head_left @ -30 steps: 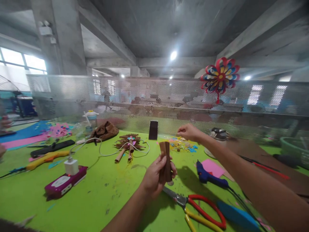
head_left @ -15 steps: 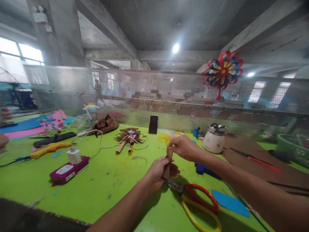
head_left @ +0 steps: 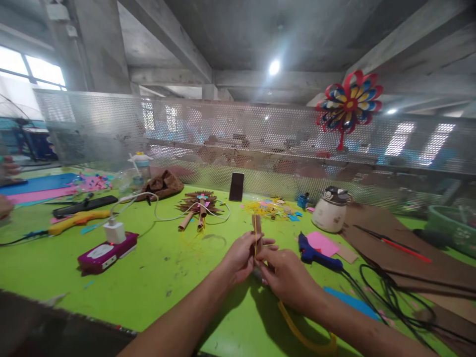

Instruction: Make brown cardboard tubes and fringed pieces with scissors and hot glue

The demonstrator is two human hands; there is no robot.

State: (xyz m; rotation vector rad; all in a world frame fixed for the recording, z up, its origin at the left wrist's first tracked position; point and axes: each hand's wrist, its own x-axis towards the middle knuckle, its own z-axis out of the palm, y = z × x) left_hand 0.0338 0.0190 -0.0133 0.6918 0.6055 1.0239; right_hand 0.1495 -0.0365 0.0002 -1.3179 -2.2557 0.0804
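Observation:
My left hand (head_left: 243, 255) is closed around a narrow strip of folded brown paper (head_left: 257, 225), which stands upright out of the fingers. A thin yellow string (head_left: 255, 238) runs down along the strip's face. At its lower end the fingers of my right hand (head_left: 288, 272) pinch together on the string, close against the left palm. Under my right hand and forearm lies a pair of scissors (head_left: 307, 339); only part of its yellow handle shows clearly. Brown paper tubes (head_left: 186, 220) and a pleated brown paper piece (head_left: 193, 201) lie beyond my hands.
A blue glue gun (head_left: 318, 255) with looped black cable (head_left: 390, 282) lies right, near a cream jug (head_left: 329, 210) and brown sheets (head_left: 375, 233). Left are a purple power strip (head_left: 107, 253) and a yellow glue gun (head_left: 80, 222). A phone (head_left: 236, 187) leans against the perforated screen (head_left: 178, 134).
My right hand has moved down from the top of the brown strip to its lower end. The yellow string now shows along the strip, and my right hand covers much of the scissors.

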